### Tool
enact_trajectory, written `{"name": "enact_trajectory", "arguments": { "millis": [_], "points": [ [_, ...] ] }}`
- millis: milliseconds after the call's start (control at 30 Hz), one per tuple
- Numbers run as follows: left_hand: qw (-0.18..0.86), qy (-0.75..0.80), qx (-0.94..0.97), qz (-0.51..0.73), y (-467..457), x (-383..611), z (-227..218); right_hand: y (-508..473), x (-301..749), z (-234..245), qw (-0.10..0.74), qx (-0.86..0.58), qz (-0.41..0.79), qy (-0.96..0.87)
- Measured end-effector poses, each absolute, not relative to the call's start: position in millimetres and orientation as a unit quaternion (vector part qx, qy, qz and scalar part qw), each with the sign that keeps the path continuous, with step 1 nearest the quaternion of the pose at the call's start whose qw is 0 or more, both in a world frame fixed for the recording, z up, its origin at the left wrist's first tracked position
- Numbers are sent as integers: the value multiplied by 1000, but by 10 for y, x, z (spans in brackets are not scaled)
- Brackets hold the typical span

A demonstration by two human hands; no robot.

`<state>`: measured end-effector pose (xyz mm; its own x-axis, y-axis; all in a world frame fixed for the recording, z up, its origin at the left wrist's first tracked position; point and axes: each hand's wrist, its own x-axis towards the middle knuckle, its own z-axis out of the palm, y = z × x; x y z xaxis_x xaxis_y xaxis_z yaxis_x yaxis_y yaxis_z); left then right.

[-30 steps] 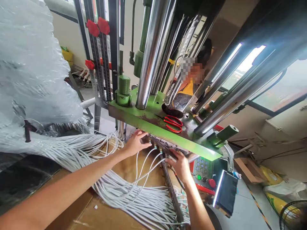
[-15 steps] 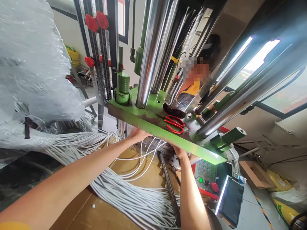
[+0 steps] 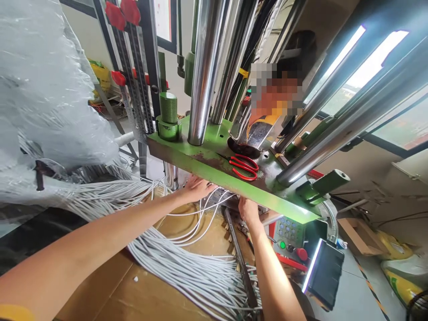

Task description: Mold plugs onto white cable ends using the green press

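Pale wall w/ dark-framed window on R side, letting in strong light; smaller window at upper L. Floor is grey, w/ blk/orange tape; nearby, cardboard box & yellow bags.

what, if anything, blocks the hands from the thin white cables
Nothing visible stands between the left hand or right hand and the thin white cables, some running between them. The thick green metal plate overhangs from above; whatever lies deeper beneath it is hidden.

Yellow sleeve edge, left arm; both forearms bare.
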<state>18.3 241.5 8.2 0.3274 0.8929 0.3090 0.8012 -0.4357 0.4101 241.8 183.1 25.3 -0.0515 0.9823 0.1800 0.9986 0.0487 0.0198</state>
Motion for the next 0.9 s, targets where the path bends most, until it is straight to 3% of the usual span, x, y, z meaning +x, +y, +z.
{"name": "enact_trajectory", "arguments": {
  "millis": [300, 900],
  "points": [
    [40, 444, 862, 240, 2306, 315, 90, 1734, 2131, 297, 28, -663, -80, -744],
    [-23, 405, 893, 195, 2384, 171, 94, 1642, 2182, 197, 51, -642, -97, -758]
  ]
}}
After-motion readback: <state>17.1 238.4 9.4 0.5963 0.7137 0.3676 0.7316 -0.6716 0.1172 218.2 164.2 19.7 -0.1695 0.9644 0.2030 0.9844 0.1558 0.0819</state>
